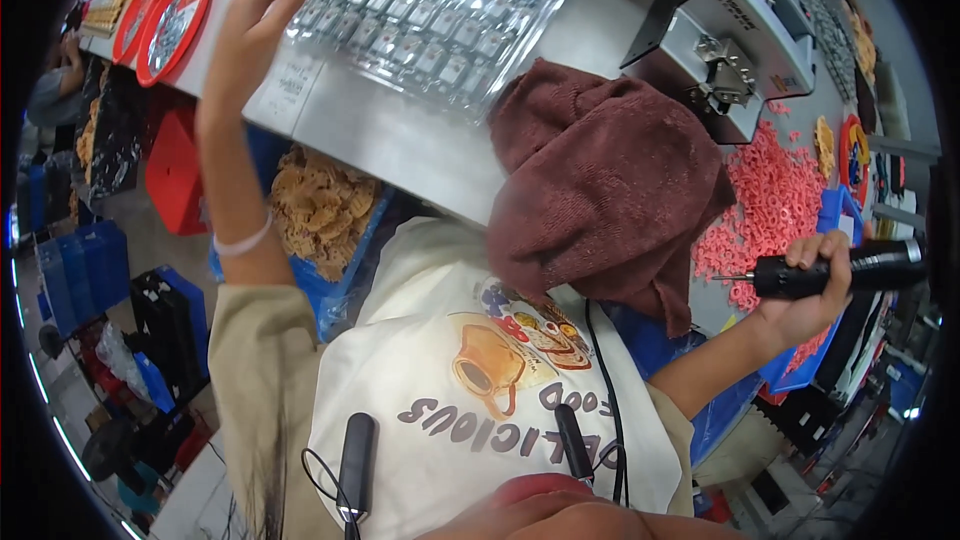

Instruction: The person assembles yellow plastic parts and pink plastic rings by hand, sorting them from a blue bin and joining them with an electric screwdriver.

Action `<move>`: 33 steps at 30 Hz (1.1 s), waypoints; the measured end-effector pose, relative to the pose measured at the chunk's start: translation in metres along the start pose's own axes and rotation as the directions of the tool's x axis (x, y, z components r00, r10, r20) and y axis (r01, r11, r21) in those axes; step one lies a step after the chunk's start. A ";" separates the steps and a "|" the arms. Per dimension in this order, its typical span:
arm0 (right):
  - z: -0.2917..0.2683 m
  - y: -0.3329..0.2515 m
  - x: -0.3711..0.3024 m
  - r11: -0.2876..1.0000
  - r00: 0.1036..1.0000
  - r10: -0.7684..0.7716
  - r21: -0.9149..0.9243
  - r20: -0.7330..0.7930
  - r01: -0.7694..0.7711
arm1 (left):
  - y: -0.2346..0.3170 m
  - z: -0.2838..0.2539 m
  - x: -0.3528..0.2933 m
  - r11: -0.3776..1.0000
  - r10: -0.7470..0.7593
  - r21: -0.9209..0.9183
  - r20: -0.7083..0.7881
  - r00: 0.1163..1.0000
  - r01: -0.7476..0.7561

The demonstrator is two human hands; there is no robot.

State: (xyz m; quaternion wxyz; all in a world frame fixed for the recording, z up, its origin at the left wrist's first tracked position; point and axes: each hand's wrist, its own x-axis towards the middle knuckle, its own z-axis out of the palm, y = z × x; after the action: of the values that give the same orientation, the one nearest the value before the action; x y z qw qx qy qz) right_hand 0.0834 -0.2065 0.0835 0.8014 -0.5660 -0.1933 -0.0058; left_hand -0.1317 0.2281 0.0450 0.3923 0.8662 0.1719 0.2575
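Observation:
My left hand [262,12] reaches over the far left of the table, fingers stretched apart at the left edge of a clear plastic tray [430,20]. Whether the fingertips touch the tray is hard to tell. Rows of small white and metallic parts fill the tray's pockets. Out to the right, my right hand [815,285] is wrapped round a black electric screwdriver [790,276], whose thin bit points left above a heap of pink ring-shaped pieces [765,190]. A crumpled maroon cloth [610,180] lies at the table's near edge, between my hands.
A box-shaped machine with a metal mechanism [725,75] stands behind the cloth. Red-rimmed round trays [176,26] sit at the far left. Below the table edge, a blue-lined bin [325,210] holds tan pieces. A dark cable [605,370] runs down my apron.

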 end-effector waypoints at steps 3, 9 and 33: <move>0.006 0.000 0.001 0.985 0.981 0.129 -0.094 -0.144 -0.143 | -0.043 0.042 0.050 0.764 0.321 0.606 -0.061 0.945 -0.220; 0.010 0.029 0.005 0.902 0.931 0.292 -0.261 -0.219 -0.345 | -0.023 0.059 0.046 0.764 0.195 0.643 -0.158 0.968 -0.049; -0.189 0.110 0.247 -0.256 0.964 0.266 -0.963 0.016 0.087 | 0.035 0.061 -0.022 0.769 -0.184 -0.634 -0.098 0.978 0.082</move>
State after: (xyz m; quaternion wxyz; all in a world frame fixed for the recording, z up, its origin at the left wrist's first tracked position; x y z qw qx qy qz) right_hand 0.3940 -0.2868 0.0084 0.0126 -0.9867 -0.1587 -0.0328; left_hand -0.1107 0.1591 0.0314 0.6605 0.6496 0.1673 0.3374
